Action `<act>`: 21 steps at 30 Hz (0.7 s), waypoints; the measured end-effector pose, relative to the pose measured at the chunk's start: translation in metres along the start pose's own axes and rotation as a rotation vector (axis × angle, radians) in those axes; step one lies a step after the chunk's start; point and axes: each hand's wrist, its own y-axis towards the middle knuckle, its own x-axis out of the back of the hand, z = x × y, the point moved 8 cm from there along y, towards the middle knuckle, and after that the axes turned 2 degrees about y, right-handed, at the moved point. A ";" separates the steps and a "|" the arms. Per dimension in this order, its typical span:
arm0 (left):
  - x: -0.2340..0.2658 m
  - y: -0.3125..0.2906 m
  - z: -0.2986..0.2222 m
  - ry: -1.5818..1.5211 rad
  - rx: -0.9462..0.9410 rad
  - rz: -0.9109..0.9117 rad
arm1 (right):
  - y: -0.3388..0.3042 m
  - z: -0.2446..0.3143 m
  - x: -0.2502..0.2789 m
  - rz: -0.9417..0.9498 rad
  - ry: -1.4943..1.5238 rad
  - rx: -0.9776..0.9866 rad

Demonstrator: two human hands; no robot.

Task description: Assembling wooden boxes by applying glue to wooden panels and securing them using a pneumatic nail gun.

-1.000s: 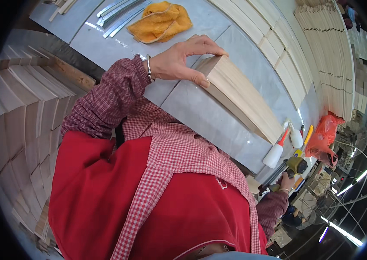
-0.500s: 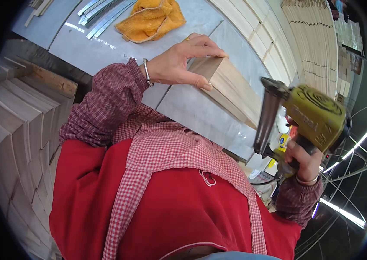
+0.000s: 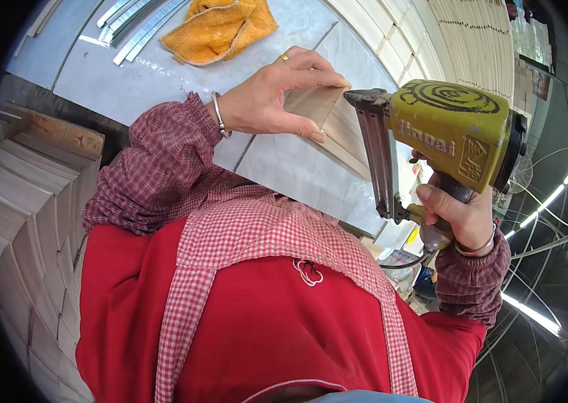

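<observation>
My left hand (image 3: 284, 94) grips the near end of a long wooden box-like piece (image 3: 341, 134), thumb on one side and fingers on the other, on a grey worktop (image 3: 277, 164). Wrapped round the handle of an olive-green pneumatic nail gun (image 3: 445, 121) is my right hand (image 3: 462, 211). The gun's nose stands right by the piece's upper edge, close to my left fingertips; whether it touches the wood I cannot tell. Its dark magazine (image 3: 376, 158) hangs down in front of the piece and hides the rest of its length.
An orange cloth (image 3: 223, 30) lies beyond my left hand, with silvery staple strips (image 3: 139, 27) beside it. Stacked wooden boards (image 3: 475, 47) stand at the back right. More stacked wood pieces (image 3: 35, 181) fill the left side. A hose (image 3: 405, 265) runs from the gun.
My right hand has brought the nail gun left and nearer, up to the wooden piece's edge. My left hand keeps its grip on the piece.
</observation>
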 end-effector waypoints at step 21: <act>0.001 0.000 0.000 -0.030 -0.049 -0.008 | -0.005 -0.007 -0.009 0.108 -0.050 0.019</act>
